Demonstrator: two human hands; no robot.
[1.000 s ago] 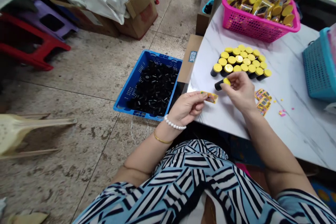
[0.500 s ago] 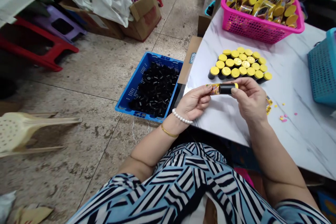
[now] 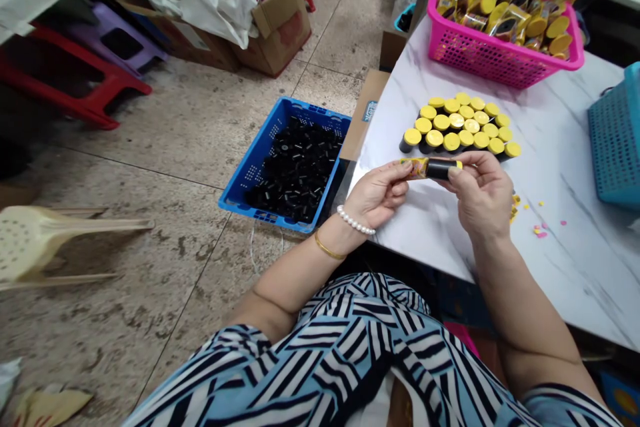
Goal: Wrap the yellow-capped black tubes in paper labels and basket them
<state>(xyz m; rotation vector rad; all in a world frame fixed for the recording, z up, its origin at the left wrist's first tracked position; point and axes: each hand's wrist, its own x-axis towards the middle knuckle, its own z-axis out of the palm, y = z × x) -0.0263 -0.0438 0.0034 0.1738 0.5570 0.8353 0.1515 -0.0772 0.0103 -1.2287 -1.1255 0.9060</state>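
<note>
Over the near left part of the table, my left hand [image 3: 377,195] pinches a printed yellow wrapper [image 3: 419,168] between thumb and fingers. The wrapper meets the end of a small black tube [image 3: 440,169] with a yellow cap. My right hand [image 3: 483,197] grips this tube at its capped end, fingers behind it and thumb in front. Whether the wrapper goes around the tube's end or only touches it, I cannot tell. Just beyond my hands, several upright black tubes with yellow caps [image 3: 451,141] stand in close rows.
A pink basket [image 3: 505,67] full of wrapped yellow-capped tubes stands at the back of the white table [image 3: 565,273]. A teal basket [image 3: 617,147] is at the right. Small yellow and pink bits [image 3: 540,233] lie near my right hand. On the floor, a blue crate [image 3: 240,177] holds black pieces.
Both hands and the tube have shifted slightly to the right. A little more of the printed wrapper shows near my left thumb. The view has moved slightly.
</note>
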